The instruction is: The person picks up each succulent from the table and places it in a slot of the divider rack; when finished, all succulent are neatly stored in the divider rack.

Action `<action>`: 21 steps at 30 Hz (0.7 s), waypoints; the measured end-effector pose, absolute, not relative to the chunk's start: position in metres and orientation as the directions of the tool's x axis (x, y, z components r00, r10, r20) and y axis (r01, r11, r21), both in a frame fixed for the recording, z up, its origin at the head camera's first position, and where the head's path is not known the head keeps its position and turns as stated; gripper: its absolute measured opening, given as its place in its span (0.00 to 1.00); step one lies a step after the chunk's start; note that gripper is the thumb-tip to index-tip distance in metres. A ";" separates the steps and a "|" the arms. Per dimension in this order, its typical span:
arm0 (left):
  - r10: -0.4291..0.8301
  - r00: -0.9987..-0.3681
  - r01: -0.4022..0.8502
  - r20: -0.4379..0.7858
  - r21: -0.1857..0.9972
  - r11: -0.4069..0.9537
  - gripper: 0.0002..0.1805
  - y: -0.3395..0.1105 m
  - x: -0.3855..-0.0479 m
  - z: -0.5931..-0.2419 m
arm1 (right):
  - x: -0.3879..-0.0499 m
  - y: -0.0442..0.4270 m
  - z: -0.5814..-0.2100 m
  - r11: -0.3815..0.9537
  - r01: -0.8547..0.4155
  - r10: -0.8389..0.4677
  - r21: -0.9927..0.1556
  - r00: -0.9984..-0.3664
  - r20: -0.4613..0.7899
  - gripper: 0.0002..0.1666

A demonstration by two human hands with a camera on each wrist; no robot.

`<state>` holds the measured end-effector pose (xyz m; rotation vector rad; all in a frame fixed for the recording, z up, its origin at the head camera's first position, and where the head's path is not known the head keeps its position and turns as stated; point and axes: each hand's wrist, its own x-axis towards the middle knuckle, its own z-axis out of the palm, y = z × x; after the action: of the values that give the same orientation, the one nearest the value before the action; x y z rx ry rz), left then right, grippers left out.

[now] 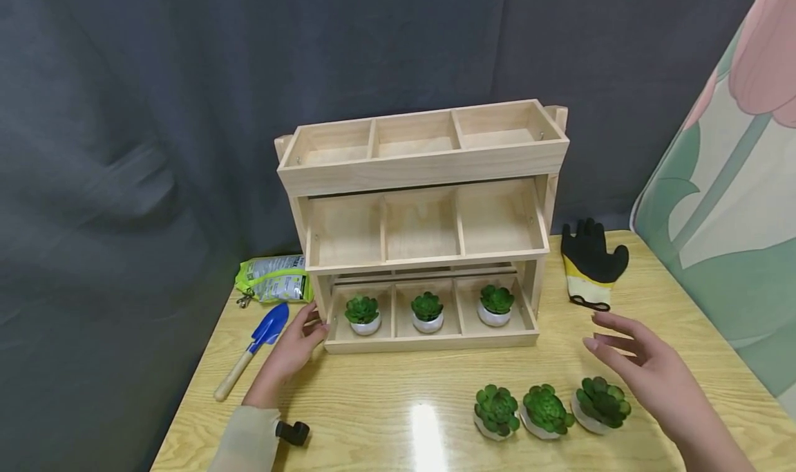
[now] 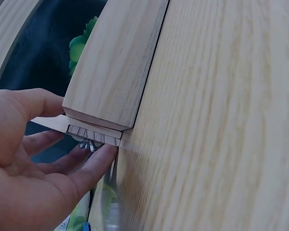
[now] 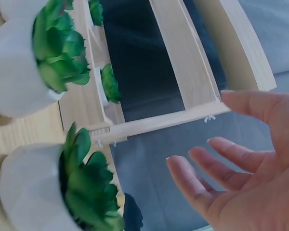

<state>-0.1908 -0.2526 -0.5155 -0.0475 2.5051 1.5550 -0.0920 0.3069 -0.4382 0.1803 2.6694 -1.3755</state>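
A three-tier wooden shelf (image 1: pixel 423 170) stands on the table, with a small green succulent in a white pot in each bottom compartment, such as the middle one (image 1: pixel 427 312). My left hand (image 1: pixel 297 344) grips the shelf's lower left corner; in the left wrist view the thumb and fingers of this hand (image 2: pixel 43 168) lie on either side of the wooden end (image 2: pixel 113 67). Three more potted succulents (image 1: pixel 496 411) (image 1: pixel 546 411) (image 1: pixel 600 404) stand in front at the right. Beside the rightmost one my right hand (image 1: pixel 659 372) hovers with fingers apart, holding nothing; the right wrist view shows the same hand (image 3: pixel 260 163).
A blue trowel with a wooden handle (image 1: pixel 236 372) lies left of the shelf, near a green and grey bag (image 1: pixel 276 278). A black and yellow glove (image 1: pixel 591 261) lies to the right. Dark cloth (image 1: pixel 398 43) hangs behind, and a floral panel (image 1: pixel 734 202) stands on the right.
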 end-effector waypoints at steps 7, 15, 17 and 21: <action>0.072 -0.982 -0.126 -0.175 0.889 0.441 0.39 -0.254 -0.191 -0.516 | -0.080 0.310 -0.446 0.605 0.186 0.080 -0.774 -0.982 -0.173 0.52; 0.066 -0.981 -0.135 -0.182 0.887 0.442 0.39 -0.256 -0.191 -0.516 | -0.071 0.319 -0.457 0.669 0.123 0.034 -0.734 -0.990 -0.134 0.55; 0.069 -0.981 -0.135 -0.184 0.887 0.442 0.39 -0.256 -0.190 -0.516 | -0.069 0.323 -0.464 0.674 0.075 0.003 -0.735 -0.995 -0.098 0.53; 0.076 -0.980 -0.134 -0.186 0.888 0.439 0.39 -0.257 -0.191 -0.516 | -0.067 0.337 -0.481 0.656 -0.072 -0.088 -0.751 -0.996 0.018 0.47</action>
<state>-0.1906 -0.2567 -0.5158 -0.0515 2.4912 1.5652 -0.0666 0.3366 -0.4812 -0.1374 2.8409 -1.2869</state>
